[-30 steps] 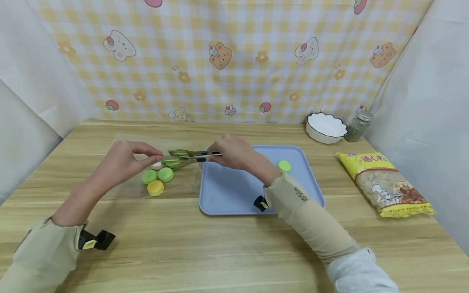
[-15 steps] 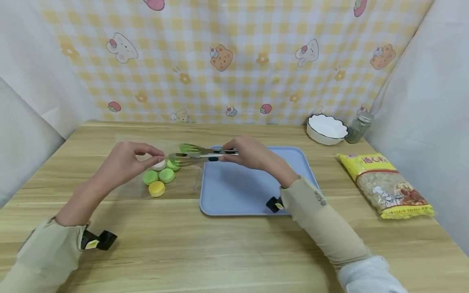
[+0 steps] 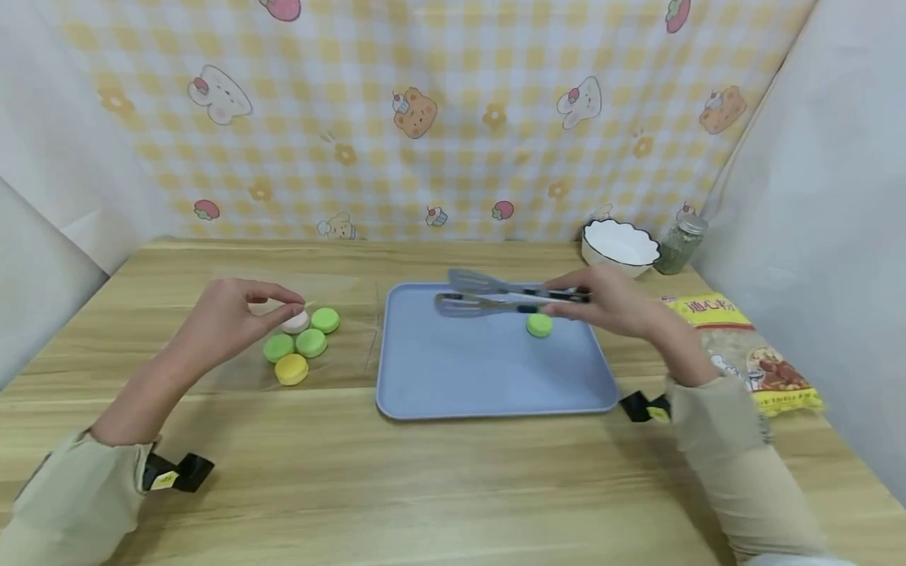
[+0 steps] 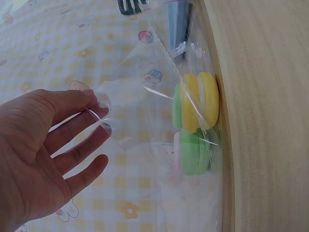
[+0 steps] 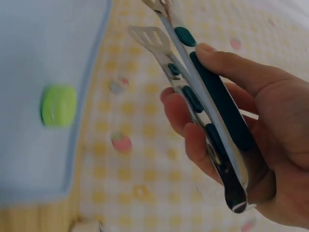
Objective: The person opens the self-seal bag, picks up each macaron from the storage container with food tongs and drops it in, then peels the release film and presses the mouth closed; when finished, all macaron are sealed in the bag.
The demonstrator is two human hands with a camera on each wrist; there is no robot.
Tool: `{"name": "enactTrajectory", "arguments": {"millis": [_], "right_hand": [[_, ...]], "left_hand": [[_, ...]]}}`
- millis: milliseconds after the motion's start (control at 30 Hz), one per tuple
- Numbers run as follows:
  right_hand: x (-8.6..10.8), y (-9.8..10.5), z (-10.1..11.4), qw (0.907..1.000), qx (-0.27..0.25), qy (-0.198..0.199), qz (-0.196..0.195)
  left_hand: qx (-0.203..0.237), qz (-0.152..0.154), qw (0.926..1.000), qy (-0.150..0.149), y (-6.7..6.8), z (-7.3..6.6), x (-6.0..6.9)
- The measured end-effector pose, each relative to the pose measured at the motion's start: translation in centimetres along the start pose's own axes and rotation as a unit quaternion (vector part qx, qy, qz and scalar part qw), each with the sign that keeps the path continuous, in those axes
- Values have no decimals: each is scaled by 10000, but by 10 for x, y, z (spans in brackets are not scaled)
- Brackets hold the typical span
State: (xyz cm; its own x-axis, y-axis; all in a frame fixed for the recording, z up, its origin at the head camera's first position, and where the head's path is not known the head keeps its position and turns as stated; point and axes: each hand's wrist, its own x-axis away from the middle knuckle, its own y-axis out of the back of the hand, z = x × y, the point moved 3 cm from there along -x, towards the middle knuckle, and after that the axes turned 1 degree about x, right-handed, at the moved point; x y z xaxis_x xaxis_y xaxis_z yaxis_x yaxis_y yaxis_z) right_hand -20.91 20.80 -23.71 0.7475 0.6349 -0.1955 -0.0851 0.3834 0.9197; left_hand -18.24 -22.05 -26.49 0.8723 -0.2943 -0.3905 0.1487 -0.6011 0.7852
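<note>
Between curled right fingers (image 5: 197, 145), tongs (image 5: 223, 102).

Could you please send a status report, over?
Left hand pinches clear bag. Right hand holds empty tongs over tray. Five macarons in bag, green one on tray. Nothing visibly in the way.

White sheets (image 3: 835, 204) and a checked cartoon curtain (image 3: 460, 141) around a wooden table (image 3: 453, 479) suggest a staged booth.

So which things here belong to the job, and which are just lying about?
Seemingly in use: tongs in the right hand; clear bag pinched by the left hand; bagged macarons; blue tray; green macaron on it.

Likely just lying about: white bowl; jar; yellow packet.
</note>
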Motion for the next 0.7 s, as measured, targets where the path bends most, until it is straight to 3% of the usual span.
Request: {"name": "enactTrajectory", "arguments": {"millis": [167,333,500,700], "right_hand": [[33,32,-23,9978,135,-639,-78],[54,50,-44,9922,-58,-1245,32],[67,57,-56,9886,-301,-1467,171],[69,58,-59,9851,-222,-1665,362]], "left_hand": [[34,-34,10000,36,0,0,0],[54,39,10000,40,-2,0,-1],[80,32,10000,42,-2,-1,-1],[80,65,9998,159,-2,0,-1]]}}
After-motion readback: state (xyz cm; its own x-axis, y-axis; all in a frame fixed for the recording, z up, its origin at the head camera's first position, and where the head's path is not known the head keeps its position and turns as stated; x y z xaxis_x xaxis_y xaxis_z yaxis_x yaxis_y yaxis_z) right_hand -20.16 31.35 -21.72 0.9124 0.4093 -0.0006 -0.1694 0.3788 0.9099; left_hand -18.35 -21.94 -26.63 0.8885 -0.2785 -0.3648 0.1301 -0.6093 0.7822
